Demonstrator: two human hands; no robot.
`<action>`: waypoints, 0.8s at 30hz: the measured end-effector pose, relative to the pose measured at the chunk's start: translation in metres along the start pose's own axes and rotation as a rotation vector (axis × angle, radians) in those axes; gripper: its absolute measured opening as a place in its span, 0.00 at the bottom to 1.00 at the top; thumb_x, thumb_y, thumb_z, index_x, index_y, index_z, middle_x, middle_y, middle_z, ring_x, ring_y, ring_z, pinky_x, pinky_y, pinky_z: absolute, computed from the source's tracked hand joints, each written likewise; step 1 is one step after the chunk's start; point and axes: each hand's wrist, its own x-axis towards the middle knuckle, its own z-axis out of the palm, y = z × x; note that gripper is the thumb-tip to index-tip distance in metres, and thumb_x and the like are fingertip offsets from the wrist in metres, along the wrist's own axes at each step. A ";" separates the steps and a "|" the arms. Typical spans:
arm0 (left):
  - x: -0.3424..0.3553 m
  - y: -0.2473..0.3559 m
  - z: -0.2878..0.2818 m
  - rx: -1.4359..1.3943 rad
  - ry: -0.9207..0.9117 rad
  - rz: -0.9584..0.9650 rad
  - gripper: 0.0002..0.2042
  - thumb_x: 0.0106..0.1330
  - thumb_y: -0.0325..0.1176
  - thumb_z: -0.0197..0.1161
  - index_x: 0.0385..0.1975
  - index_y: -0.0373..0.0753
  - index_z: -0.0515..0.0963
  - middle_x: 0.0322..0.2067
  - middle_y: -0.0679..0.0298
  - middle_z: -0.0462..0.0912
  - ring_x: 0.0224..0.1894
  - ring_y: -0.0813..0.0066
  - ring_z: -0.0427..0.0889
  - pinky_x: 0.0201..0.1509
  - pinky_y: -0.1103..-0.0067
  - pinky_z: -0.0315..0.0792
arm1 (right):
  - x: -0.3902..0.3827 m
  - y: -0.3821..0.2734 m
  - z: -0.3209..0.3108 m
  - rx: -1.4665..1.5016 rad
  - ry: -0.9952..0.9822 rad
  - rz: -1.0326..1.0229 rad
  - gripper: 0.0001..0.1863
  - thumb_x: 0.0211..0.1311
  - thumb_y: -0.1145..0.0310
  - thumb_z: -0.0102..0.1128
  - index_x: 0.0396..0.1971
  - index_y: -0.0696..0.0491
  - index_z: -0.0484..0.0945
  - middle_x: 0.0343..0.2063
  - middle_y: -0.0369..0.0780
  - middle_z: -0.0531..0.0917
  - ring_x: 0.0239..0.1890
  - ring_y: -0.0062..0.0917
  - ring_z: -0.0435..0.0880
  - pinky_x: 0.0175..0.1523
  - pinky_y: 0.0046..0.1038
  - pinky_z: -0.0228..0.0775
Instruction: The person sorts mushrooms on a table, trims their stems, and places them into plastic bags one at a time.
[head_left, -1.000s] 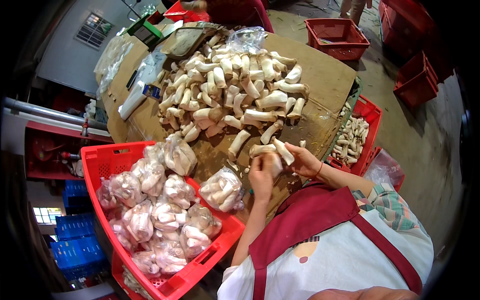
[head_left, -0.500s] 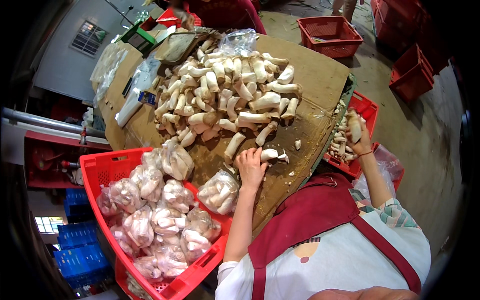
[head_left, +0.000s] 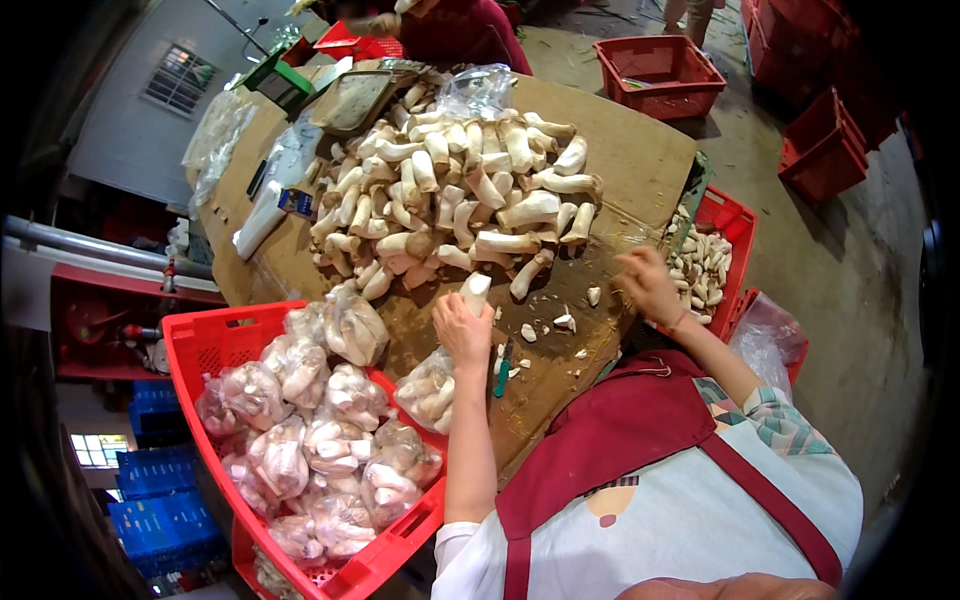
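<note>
While fingers of the left hand [head_left: 463,327] curl round a mushroom [head_left: 476,289] just below the pile [head_left: 460,190], the right hand [head_left: 650,287] (blurred, so I cannot tell its grip) hangs apart; picking-up seems underway, the next move probably calling for the green-handled knife [head_left: 501,380].

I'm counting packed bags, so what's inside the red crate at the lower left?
The red crate holds clear plastic bags of pale mushrooms, piled together. The upper bags show; most of what lies beneath them is covered, so a full count isn't possible.
</note>
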 end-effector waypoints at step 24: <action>0.011 -0.036 0.032 0.027 -0.103 -0.050 0.14 0.43 0.27 0.67 0.30 0.38 0.72 0.30 0.55 0.79 0.35 0.53 0.79 0.37 0.63 0.74 | 0.099 -0.071 0.109 -0.126 -0.396 -0.473 0.07 0.58 0.64 0.58 0.32 0.51 0.79 0.28 0.39 0.77 0.30 0.26 0.81 0.32 0.30 0.73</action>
